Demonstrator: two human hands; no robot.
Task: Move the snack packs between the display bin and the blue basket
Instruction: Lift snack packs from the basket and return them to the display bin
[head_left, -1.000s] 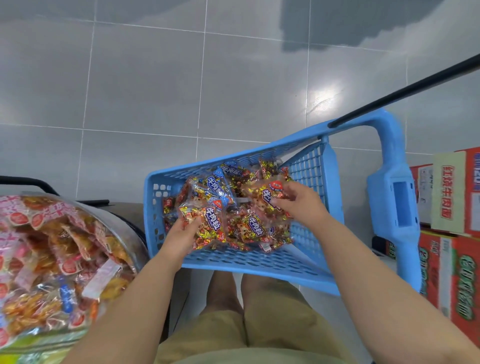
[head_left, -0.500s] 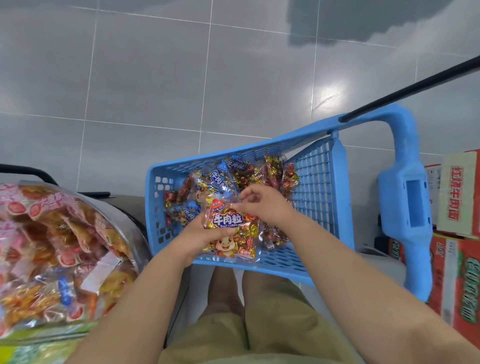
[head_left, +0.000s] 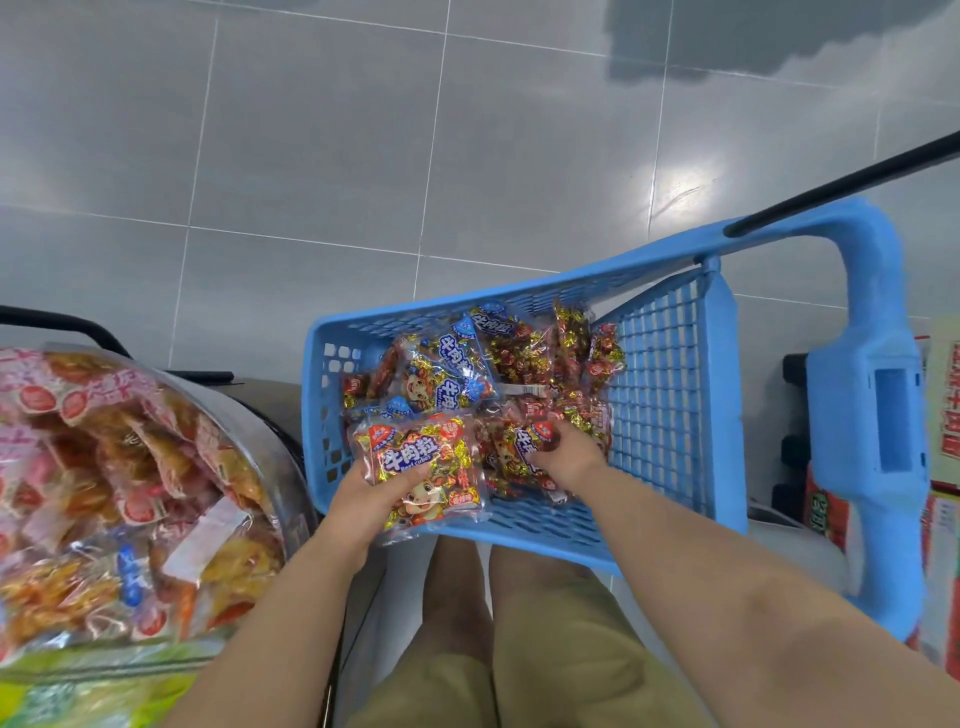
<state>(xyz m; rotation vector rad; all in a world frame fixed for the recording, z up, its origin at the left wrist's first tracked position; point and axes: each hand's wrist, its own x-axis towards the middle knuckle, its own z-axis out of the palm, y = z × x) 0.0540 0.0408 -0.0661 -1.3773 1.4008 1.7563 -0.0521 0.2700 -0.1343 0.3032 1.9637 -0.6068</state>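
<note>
The blue basket (head_left: 670, 395) sits on the floor ahead of my knees, with several red and blue snack packs (head_left: 467, 364) heaped inside. My left hand (head_left: 366, 496) grips a red snack pack (head_left: 423, 467) at the basket's near left corner, thumb over its lower edge. Just to its right, my right hand (head_left: 569, 457) curls its fingers on another red pack (head_left: 519, 452) lying in the pile. The display bin (head_left: 275, 452), a clear round tub full of orange and pink packs, stands at my left.
The basket's tall blue handle (head_left: 872, 395) rises on the right, with a black pole (head_left: 852, 176) running off from it. Red and white cartons (head_left: 943, 415) are stacked at the far right. Grey floor tiles (head_left: 311, 156) lie beyond. My knees (head_left: 509, 597) are below the basket.
My left hand now holds the red pack alone at the basket's near left. My right hand let go of it and dropped onto another pack in the pile.
</note>
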